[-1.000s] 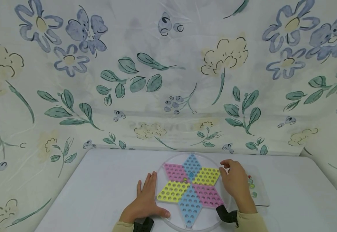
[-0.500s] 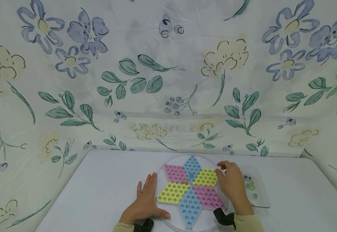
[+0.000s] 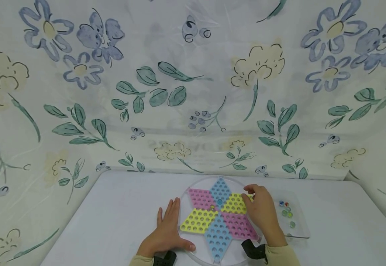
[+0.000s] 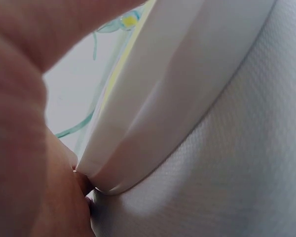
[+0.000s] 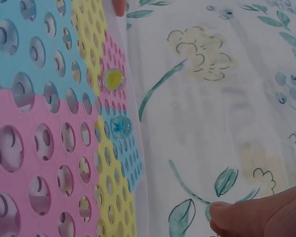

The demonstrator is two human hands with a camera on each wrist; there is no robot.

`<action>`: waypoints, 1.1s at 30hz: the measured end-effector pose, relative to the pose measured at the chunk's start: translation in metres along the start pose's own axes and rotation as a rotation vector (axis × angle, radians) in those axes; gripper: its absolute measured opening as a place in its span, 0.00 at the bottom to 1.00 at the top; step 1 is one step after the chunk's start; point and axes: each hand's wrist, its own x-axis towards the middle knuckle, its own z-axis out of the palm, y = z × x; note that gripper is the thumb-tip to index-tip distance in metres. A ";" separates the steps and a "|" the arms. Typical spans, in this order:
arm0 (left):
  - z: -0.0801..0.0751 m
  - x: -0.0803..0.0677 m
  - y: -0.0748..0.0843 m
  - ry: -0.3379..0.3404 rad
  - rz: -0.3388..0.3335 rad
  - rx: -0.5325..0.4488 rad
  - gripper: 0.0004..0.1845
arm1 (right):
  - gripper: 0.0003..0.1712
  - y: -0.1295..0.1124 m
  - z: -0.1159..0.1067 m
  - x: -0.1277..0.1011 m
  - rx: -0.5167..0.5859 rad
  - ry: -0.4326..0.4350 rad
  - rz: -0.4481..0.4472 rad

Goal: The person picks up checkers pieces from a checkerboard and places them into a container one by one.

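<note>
A Chinese checkers board (image 3: 217, 236), a round board with a star of pink, blue and yellow holed sections, lies on the table. My left hand (image 3: 169, 229) rests against its left rim (image 4: 153, 94), fingers straight and thumb spread over the near edge. A yellow marble (image 5: 114, 79) and a blue marble (image 5: 121, 127) sit in holes near the star's middle. My right hand (image 3: 262, 210) is over the board's right side, fingers bent, with the thumb (image 5: 246, 215) close to a fingertip. I cannot tell whether a marble is between them.
Right of the board, partly behind my right hand, lies a clear flat tray (image 3: 300, 231) with several marbles (image 3: 287, 211) in it. A white table (image 3: 120, 207) carries everything, and a floral cloth (image 3: 193, 111) hangs behind and at the sides.
My right hand has moved left, from beside the tray to over the yellow section on the board's right, uncovering more marbles in the tray. The left hand has stayed put.
</note>
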 end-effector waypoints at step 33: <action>-0.001 0.001 -0.003 -0.004 0.009 -0.009 0.79 | 0.11 -0.020 0.029 -0.005 0.076 -0.099 -0.103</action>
